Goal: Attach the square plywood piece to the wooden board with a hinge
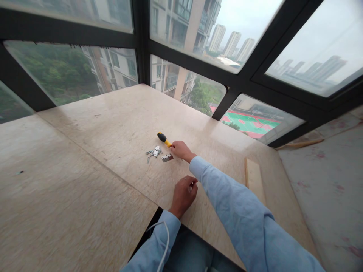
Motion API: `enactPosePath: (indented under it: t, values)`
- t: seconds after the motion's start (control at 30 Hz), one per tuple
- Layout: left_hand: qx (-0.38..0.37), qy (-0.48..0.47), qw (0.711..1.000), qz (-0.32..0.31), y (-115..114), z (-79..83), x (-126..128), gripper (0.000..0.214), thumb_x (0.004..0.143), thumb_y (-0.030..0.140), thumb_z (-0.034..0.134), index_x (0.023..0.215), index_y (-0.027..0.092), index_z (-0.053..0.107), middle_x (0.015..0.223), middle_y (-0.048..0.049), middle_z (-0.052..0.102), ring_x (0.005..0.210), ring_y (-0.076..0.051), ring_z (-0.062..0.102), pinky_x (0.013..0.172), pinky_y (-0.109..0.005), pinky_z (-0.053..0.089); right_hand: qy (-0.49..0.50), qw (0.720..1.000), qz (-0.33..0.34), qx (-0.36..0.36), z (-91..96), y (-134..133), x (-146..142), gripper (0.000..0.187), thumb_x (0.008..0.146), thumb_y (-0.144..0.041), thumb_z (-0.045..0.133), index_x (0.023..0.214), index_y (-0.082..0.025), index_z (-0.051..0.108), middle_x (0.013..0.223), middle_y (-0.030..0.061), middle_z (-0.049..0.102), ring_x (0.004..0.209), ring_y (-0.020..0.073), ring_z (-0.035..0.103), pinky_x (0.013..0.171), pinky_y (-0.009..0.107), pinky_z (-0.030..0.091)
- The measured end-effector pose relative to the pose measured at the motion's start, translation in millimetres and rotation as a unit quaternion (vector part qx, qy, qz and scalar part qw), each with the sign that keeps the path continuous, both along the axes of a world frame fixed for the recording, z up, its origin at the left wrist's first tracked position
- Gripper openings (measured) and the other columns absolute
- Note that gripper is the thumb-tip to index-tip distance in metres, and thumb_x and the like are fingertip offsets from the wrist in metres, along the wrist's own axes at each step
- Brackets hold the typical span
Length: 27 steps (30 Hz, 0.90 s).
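A screwdriver (163, 139) with a black and yellow handle lies on the beige stone-patterned surface. My right hand (182, 150) reaches over to it, fingers closed around its front end, so the shaft is hidden. Just below, a metal hinge (167, 158) rests close to my right fingers. To its left sits another hinge (156, 151), with several loose screws (149, 152) around it. My left hand (184, 194) is nearer to me, low over the surface, its fingers curled together; whatever they may hold is hidden.
A pale wooden board (254, 174) lies to the right of my right forearm. Dark-framed windows (143, 56) border the surface at the back. A small dark object (19, 172) is at far left. A white cable (167, 238) hangs across my left sleeve.
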<state>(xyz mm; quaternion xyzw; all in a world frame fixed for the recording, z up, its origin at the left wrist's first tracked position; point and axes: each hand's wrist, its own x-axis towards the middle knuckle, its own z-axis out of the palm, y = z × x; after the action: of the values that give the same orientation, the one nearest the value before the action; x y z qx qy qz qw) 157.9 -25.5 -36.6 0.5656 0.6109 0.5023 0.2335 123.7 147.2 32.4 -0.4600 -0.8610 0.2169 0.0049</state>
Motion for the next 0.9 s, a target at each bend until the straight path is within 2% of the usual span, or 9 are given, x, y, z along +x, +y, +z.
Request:
enactPosePath:
  t: [0.1,0.17,0.23,0.4,0.47,0.53,0.7,0.9]
  values:
    - [0.004,-0.006,1.0,-0.002,0.0,-0.5,-0.6,0.02,0.078,0.003,0.057,0.089,0.016,0.068,0.083,-0.0033,0.07,0.075,-0.017,0.063,0.071,-0.028,0.046,0.078,0.996,-0.026,-0.036,2.3,-1.6,12.4,0.017,0.091,-0.017,0.055,0.083,-0.011,0.069,0.087,0.0125,0.073,0.085,0.0221,0.07,0.077,0.029,0.05]
    - [0.009,-0.008,1.0,-0.001,0.2,-1.1,-1.0,0.019,0.08,0.005,0.056,0.089,0.017,0.068,0.083,-0.0035,0.07,0.075,-0.017,0.063,0.071,-0.029,0.047,0.14,0.987,-0.031,-0.079,6.7,-6.8,25.1,0.017,0.092,-0.021,0.054,0.083,-0.012,0.065,0.072,0.0061,0.068,0.066,0.0165,0.066,0.065,0.026,0.051]
    - [0.016,-0.022,1.0,0.001,0.3,-1.3,-1.7,0.018,0.08,0.007,0.055,0.089,0.017,0.068,0.082,-0.0035,0.07,0.074,-0.016,0.064,0.07,-0.028,0.047,0.204,0.971,-0.025,-0.123,13.4,-15.9,41.0,0.015,0.092,-0.024,0.054,0.086,-0.013,0.062,0.066,0.0008,0.062,0.056,0.0121,0.061,0.058,0.023,0.052]
    - [0.029,-0.084,0.995,0.042,0.2,1.9,-6.0,0.016,0.085,0.02,0.055,0.089,0.018,0.07,0.081,-0.0035,0.071,0.068,-0.015,0.064,0.064,-0.026,0.049,0.336,0.922,-0.01,-0.19,35.4,-48.6,96.8,0.02,0.088,-0.035,0.061,0.087,-0.015,0.059,0.064,-0.0026,0.058,0.052,0.0095,0.058,0.053,0.023,0.053]
    - [0.026,-0.087,0.995,0.047,0.1,4.2,-7.8,0.017,0.085,0.024,0.055,0.088,0.017,0.071,0.082,-0.004,0.072,0.068,-0.015,0.065,0.063,-0.026,0.05,0.411,0.883,-0.007,-0.228,43.5,-61.9,125.2,0.027,0.083,-0.039,0.069,0.086,-0.014,0.061,0.063,-0.002,0.059,0.051,0.0093,0.058,0.05,0.022,0.051]
    - [0.025,-0.081,0.996,0.036,-0.8,7.0,-8.3,0.019,0.084,0.026,0.055,0.088,0.017,0.071,0.085,-0.005,0.073,0.072,-0.016,0.068,0.065,-0.026,0.052,0.453,0.858,-0.016,-0.24,50.0,-73.6,155.5,0.031,0.079,-0.041,0.075,0.085,-0.013,0.063,0.066,-0.0011,0.061,0.052,0.0089,0.059,0.05,0.022,0.052]
    - [0.006,-0.054,0.998,0.003,-7.8,20.0,5.2,0.018,0.085,0.026,0.057,0.088,0.018,0.072,0.087,-0.0051,0.075,0.077,-0.018,0.071,0.07,-0.028,0.056,0.501,0.842,-0.073,-0.185,58.0,-92.6,234.8,0.031,0.078,-0.041,0.078,0.086,-0.013,0.068,0.068,-0.0001,0.064,0.053,0.0084,0.06,0.052,0.022,0.052]
    - [0.053,-0.009,0.995,-0.086,-7.3,54.1,53.0,0.015,0.087,0.022,0.057,0.089,0.019,0.072,0.085,-0.0029,0.074,0.074,-0.015,0.069,0.069,-0.026,0.054,0.535,0.825,-0.175,-0.051,52.5,-101.6,326.1,0.031,0.075,-0.043,0.081,0.082,-0.015,0.07,0.07,0.002,0.067,0.054,0.0103,0.062,0.052,0.023,0.055]
